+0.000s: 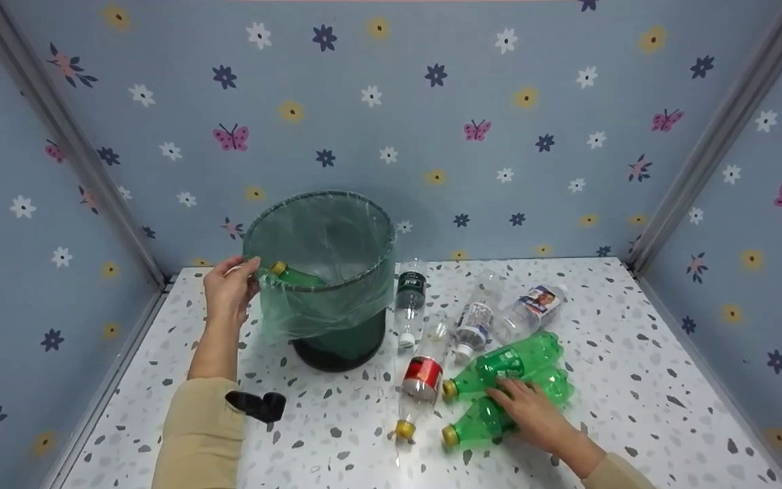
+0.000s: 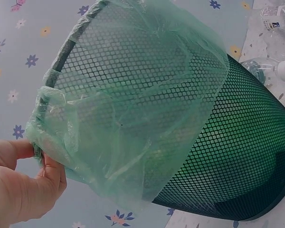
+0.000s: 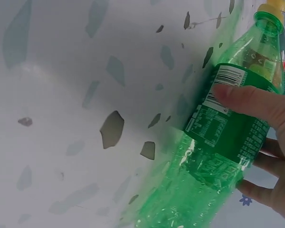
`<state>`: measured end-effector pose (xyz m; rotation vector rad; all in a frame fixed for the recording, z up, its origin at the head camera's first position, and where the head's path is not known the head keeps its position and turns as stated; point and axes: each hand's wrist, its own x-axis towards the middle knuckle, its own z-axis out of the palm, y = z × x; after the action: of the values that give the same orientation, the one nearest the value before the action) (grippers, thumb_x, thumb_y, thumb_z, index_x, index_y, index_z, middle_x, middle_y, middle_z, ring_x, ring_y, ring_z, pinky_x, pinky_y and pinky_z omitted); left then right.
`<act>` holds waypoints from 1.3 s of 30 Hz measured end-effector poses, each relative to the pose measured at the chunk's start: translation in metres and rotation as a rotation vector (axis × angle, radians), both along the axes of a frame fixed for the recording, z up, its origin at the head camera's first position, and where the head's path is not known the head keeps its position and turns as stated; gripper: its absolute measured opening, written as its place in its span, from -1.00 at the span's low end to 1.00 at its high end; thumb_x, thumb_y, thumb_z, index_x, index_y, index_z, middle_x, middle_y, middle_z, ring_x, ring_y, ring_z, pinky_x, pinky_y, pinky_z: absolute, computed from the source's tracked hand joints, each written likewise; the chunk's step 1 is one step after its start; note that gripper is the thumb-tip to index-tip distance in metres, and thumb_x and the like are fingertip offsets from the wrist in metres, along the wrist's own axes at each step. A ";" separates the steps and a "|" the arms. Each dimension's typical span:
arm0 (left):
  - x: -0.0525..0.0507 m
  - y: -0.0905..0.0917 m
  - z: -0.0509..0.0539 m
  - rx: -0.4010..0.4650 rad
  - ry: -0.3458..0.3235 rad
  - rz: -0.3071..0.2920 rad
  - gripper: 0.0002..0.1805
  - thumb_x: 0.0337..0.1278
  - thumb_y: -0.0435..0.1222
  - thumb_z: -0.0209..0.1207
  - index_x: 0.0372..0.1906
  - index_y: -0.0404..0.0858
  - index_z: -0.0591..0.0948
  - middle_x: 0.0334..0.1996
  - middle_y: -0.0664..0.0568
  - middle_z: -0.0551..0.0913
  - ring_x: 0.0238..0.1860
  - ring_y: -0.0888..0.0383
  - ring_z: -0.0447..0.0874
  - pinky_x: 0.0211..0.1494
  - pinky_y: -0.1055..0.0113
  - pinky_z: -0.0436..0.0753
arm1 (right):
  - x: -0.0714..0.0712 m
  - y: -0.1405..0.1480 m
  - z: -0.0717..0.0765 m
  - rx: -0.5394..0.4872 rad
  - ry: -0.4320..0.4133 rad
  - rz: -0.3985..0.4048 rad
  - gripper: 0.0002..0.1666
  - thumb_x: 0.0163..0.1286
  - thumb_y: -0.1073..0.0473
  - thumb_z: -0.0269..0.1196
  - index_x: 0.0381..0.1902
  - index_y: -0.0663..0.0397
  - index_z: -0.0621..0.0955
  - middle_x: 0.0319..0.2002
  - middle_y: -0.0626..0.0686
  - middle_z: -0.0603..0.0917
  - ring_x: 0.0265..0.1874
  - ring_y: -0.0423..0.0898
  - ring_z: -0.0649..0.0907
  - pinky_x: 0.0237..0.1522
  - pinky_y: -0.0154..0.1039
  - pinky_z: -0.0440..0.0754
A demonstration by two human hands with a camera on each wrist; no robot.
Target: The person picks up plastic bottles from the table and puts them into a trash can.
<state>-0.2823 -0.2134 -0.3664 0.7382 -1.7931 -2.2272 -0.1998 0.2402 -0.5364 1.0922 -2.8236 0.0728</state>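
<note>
My left hand [image 1: 229, 288] pinches the rim of a dark mesh trash can [image 2: 256, 142] at its left side, over the green plastic bag [image 2: 118, 128] that lines it. Inside the can a green bottle with a yellow cap [image 1: 299, 276] leans near the rim. On the right, my right hand [image 1: 533, 414] grips the nearer green plastic bottle [image 3: 232, 114] around its label, thumb on the barcode and fingers on the far side. This bottle lies on the speckled tabletop. Just behind it lies a second green bottle [image 1: 506, 363], also yellow-capped.
Between the can and the green bottles lie a red-label bottle [image 1: 423, 373], a dark-label bottle [image 1: 411, 299] and two clear bottles [image 1: 478, 316]. A small black object [image 1: 258, 405] shows by the left sleeve. Flower-patterned walls [image 1: 377, 122] enclose the back and sides.
</note>
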 end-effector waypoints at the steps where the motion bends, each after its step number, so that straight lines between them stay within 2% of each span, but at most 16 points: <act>1: 0.000 0.000 0.000 0.003 0.000 -0.001 -0.51 0.13 -0.31 0.11 0.17 -0.29 0.31 -0.37 0.04 0.41 -0.61 0.26 0.30 -0.52 0.49 0.41 | 0.000 0.000 -0.001 -0.004 0.002 -0.001 -0.17 -0.26 0.16 0.49 0.07 0.16 0.44 0.00 0.19 0.44 -0.01 0.13 0.42 -0.11 0.10 0.39; 6: 0.000 0.000 0.000 0.010 0.010 -0.001 -0.50 0.12 -0.33 0.11 0.18 -0.31 0.30 -0.37 0.04 0.41 -0.61 0.27 0.31 -0.54 0.50 0.42 | 0.001 0.001 -0.002 -0.031 0.000 -0.007 -0.21 -0.22 0.19 0.46 0.07 0.13 0.45 -0.02 0.12 0.48 -0.02 0.07 0.44 -0.07 0.05 0.38; 12: -0.001 0.000 0.000 0.003 0.013 0.007 -0.52 0.11 -0.34 0.12 0.15 -0.32 0.32 -0.43 0.05 0.42 -0.62 0.27 0.31 -0.56 0.51 0.41 | 0.002 0.003 -0.003 -0.041 0.007 -0.004 -0.19 -0.22 0.07 0.46 0.07 0.12 0.46 -0.03 0.08 0.49 -0.02 0.05 0.44 -0.07 0.03 0.38; 18: 0.000 0.001 0.000 0.016 0.031 -0.004 -0.51 0.12 -0.34 0.11 0.16 -0.32 0.30 -0.43 0.05 0.41 -0.64 0.28 0.28 -0.56 0.51 0.39 | 0.005 0.001 0.000 -0.064 0.059 0.003 -0.27 -0.19 0.32 0.43 0.05 0.11 0.48 -0.05 0.07 0.51 -0.05 0.03 0.46 -0.13 0.02 0.41; 20: 0.000 0.001 0.000 0.017 0.028 -0.007 -0.52 0.12 -0.34 0.11 0.16 -0.32 0.30 -0.42 0.05 0.41 -0.63 0.28 0.28 -0.55 0.51 0.39 | 0.006 0.000 0.003 -0.068 0.055 0.001 -0.24 -0.22 0.31 0.44 0.06 0.12 0.48 -0.05 0.08 0.51 -0.05 0.03 0.46 -0.13 0.02 0.41; 28: 0.001 0.001 0.000 0.014 0.025 -0.006 -0.52 0.12 -0.34 0.11 0.15 -0.32 0.31 -0.43 0.05 0.40 -0.63 0.27 0.29 -0.57 0.50 0.38 | 0.010 -0.009 0.020 -0.091 0.038 -0.019 -0.15 -0.26 0.00 0.48 0.06 0.13 0.47 -0.05 0.07 0.51 -0.05 0.04 0.46 -0.12 0.03 0.41; 33: 0.002 0.001 0.001 0.017 0.026 -0.006 -0.51 0.11 -0.34 0.11 0.16 -0.33 0.31 -0.44 0.04 0.41 -0.64 0.27 0.28 -0.57 0.50 0.38 | 0.010 -0.015 0.034 -0.130 0.047 -0.022 -0.12 -0.31 0.06 0.51 0.07 0.11 0.47 -0.05 0.05 0.51 -0.05 0.03 0.45 -0.12 0.04 0.41; 39: 0.002 0.001 0.001 0.011 0.023 0.001 -0.52 0.11 -0.34 0.12 0.14 -0.33 0.32 -0.42 0.04 0.41 -0.62 0.27 0.30 -0.55 0.50 0.40 | 0.006 -0.025 0.058 -0.118 0.082 -0.033 -0.12 -0.30 0.10 0.51 0.09 0.08 0.45 -0.03 0.04 0.50 -0.04 0.00 0.45 -0.11 0.02 0.40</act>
<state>-0.2807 -0.2124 -0.3655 0.7116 -1.7708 -2.2380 -0.1938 0.2156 -0.4784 1.0004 -2.7248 0.1852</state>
